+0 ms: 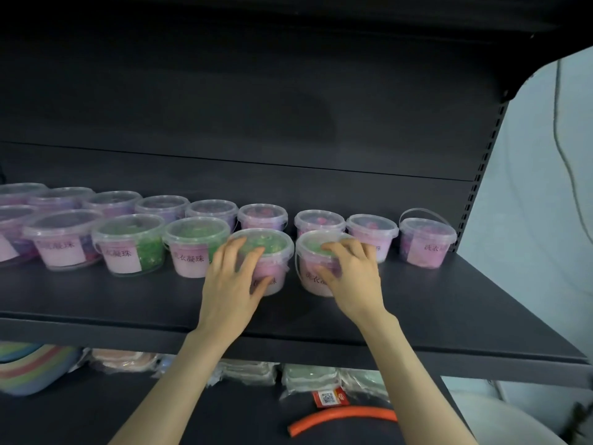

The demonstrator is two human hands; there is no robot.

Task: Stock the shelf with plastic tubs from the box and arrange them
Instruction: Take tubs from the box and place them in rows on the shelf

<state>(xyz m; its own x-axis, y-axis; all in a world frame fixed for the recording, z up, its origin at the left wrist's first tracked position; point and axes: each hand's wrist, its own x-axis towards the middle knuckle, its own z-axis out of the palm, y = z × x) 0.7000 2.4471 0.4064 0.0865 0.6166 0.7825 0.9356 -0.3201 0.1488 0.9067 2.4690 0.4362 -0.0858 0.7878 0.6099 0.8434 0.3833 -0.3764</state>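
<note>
both hands at the shelf [128, 297] — left hand [231, 284] curled round a green-filled tub [276, 245], right hand [349, 277] curled round a second green tub [309, 252] at its 3 o'clock. step looks like squaring up the front row: slide both toward 9 o'clock to close the gap, labels facing out, gentle grip so the thin walls don't flex. count — fifteen tubs in view: six front, nine behind; four green, the rest look purple-pink. box not in view
</note>
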